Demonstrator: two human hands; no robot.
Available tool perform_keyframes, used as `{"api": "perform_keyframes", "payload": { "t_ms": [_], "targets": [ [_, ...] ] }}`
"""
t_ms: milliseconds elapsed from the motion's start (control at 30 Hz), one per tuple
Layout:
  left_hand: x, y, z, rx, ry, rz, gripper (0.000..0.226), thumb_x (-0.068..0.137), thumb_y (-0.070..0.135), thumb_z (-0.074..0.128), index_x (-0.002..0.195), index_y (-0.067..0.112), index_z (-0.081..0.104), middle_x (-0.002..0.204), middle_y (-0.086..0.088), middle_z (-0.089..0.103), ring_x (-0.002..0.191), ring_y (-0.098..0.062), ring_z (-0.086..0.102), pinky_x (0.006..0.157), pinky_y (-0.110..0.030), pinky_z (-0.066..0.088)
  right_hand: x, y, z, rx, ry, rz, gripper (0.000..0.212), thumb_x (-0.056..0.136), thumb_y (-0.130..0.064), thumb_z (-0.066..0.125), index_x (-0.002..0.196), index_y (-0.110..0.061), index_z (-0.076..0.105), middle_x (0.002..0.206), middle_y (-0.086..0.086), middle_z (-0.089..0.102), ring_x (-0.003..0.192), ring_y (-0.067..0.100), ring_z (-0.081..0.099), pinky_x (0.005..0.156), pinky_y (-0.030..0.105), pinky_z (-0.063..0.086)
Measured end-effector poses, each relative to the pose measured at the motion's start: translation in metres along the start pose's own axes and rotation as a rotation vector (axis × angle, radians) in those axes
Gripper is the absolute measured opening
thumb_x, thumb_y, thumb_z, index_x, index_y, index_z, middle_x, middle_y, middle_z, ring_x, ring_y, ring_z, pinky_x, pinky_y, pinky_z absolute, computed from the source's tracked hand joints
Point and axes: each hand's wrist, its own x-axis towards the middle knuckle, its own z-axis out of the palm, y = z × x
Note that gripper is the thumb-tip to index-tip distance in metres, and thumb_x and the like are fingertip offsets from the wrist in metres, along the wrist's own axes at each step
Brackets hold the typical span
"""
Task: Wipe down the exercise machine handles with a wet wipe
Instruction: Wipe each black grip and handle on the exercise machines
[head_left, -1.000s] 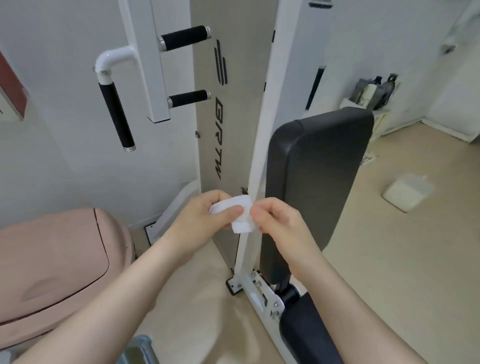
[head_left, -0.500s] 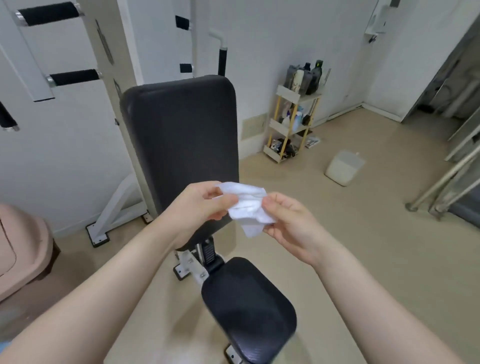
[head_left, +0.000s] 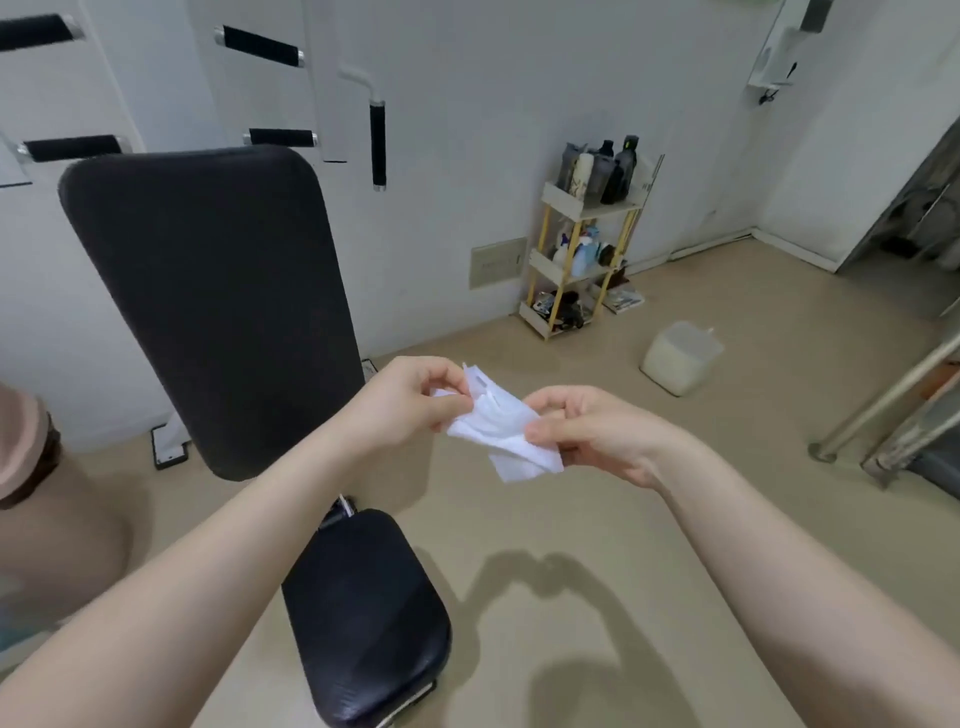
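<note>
The wet wipe hangs crumpled between my two hands, in front of me above the floor. My left hand pinches its far left edge with curled fingers, and my right hand grips its near right part between thumb and fingers. The black backrest pad stands to the left, with the black handles of the machine on the white frame behind it, well apart from the wipe.
</note>
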Motion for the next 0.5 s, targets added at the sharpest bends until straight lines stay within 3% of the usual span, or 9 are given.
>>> {"api": "perform_keyframes", "payload": {
  "t_ms": [67, 133, 200, 300, 400, 500],
  "targets": [
    [0.018, 0.011, 0.013, 0.002, 0.003, 0.033, 0.01, 0.083, 0.009, 0.058, 0.085, 0.013, 0.067, 0.07, -0.005, 0.059, 0.065, -0.013, 0.05, 0.068, -0.027, 0.041, 0.008, -0.003, -0.014, 0.022, -0.09, 0.011, 0.03, 0.085, -0.023, 0.062, 0.114, -0.013, 0.063, 0.098, 0.004, 0.068, 0.088, 0.018, 0.065, 0.079, 0.027, 0.05],
    [0.04, 0.017, 0.021, 0.025, 0.021, 0.072, 0.012, 0.084, 0.008, 0.056, 0.084, 0.014, 0.067, 0.072, -0.014, 0.061, 0.066, -0.017, 0.049, 0.067, -0.029, 0.039, 0.021, -0.007, -0.028, 0.011, -0.067, -0.011, 0.029, 0.09, -0.025, 0.058, 0.117, -0.014, 0.063, 0.107, 0.005, 0.067, 0.096, 0.016, 0.063, 0.082, 0.027, 0.046],
    [0.065, 0.02, 0.026, 0.021, 0.082, 0.101, 0.014, 0.085, 0.008, 0.056, 0.084, 0.016, 0.067, 0.071, -0.016, 0.063, 0.065, -0.016, 0.048, 0.065, -0.027, 0.037, 0.037, -0.01, -0.049, -0.02, 0.01, -0.032, 0.024, 0.094, -0.018, 0.052, 0.115, -0.01, 0.061, 0.1, 0.006, 0.066, 0.087, 0.015, 0.062, 0.073, 0.024, 0.046],
    [0.111, 0.02, 0.027, -0.01, 0.208, 0.145, 0.012, 0.085, 0.008, 0.059, 0.084, 0.017, 0.066, 0.059, 0.014, 0.059, 0.055, -0.002, 0.045, 0.055, -0.015, 0.036, 0.069, -0.017, -0.094, 0.045, 0.027, -0.06, 0.016, 0.096, -0.012, 0.047, 0.108, -0.012, 0.057, 0.086, 0.001, 0.065, 0.066, 0.007, 0.062, 0.055, 0.017, 0.047],
    [0.165, 0.02, 0.023, -0.031, 0.214, 0.195, 0.014, 0.087, 0.009, 0.06, 0.084, 0.022, 0.065, 0.072, 0.012, 0.062, 0.063, -0.002, 0.051, 0.061, -0.014, 0.04, 0.114, -0.034, -0.137, 0.221, -0.009, -0.13, 0.019, 0.097, -0.004, 0.042, 0.104, -0.014, 0.056, 0.077, 0.0, 0.067, 0.056, 0.006, 0.06, 0.048, 0.017, 0.045],
    [0.224, 0.02, 0.01, -0.059, 0.2, 0.23, 0.02, 0.088, 0.006, 0.06, 0.088, 0.026, 0.065, 0.08, 0.013, 0.067, 0.073, 0.0, 0.058, 0.071, -0.013, 0.044, 0.162, -0.059, -0.175, 0.401, -0.029, -0.197, 0.035, 0.093, 0.01, 0.034, 0.087, -0.01, 0.063, 0.074, 0.009, 0.068, 0.058, 0.013, 0.063, 0.05, 0.02, 0.049]
  ]
}}
